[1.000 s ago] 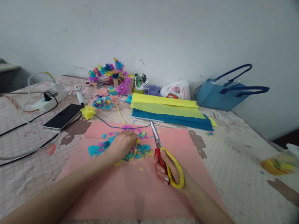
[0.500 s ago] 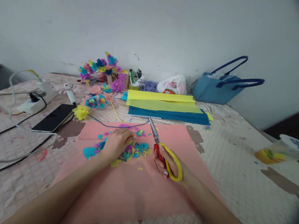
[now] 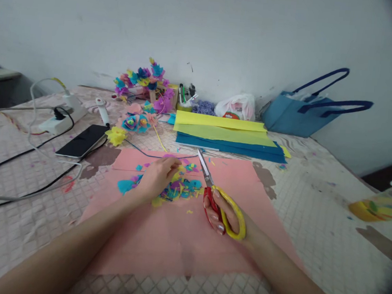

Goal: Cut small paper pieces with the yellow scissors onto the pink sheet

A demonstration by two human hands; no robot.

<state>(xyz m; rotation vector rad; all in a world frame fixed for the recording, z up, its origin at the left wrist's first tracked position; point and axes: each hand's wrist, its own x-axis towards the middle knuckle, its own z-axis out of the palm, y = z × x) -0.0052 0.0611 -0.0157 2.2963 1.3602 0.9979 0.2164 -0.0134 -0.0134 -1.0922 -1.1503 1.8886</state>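
A pink sheet [image 3: 187,247] lies on the patterned tablecloth in front of me. Coloured paper scraps [image 3: 178,190], blue, yellow and purple, are piled on its upper part. My left hand [image 3: 159,176] is over the left side of the pile with its fingers curled; whatever is under the fingertips is hidden. In my right hand [image 3: 222,213] are scissors [image 3: 208,180] with one red and one yellow handle, fingers through the loops. Their blades look closed and point away from me, to the right of the scraps.
Folded yellow and blue paper [image 3: 224,133] lies behind the sheet. Paper flowers [image 3: 136,122] stand and lie at the back left, near a phone [image 3: 82,140] and a power strip [image 3: 61,117] with cables. A blue bag [image 3: 298,114] and a plastic cup [image 3: 379,206] are on the right.
The whole view has shifted, so things on the table appear farther right and slightly higher. Both hands keep nearly the same pose, and the scissors remain in my right hand.
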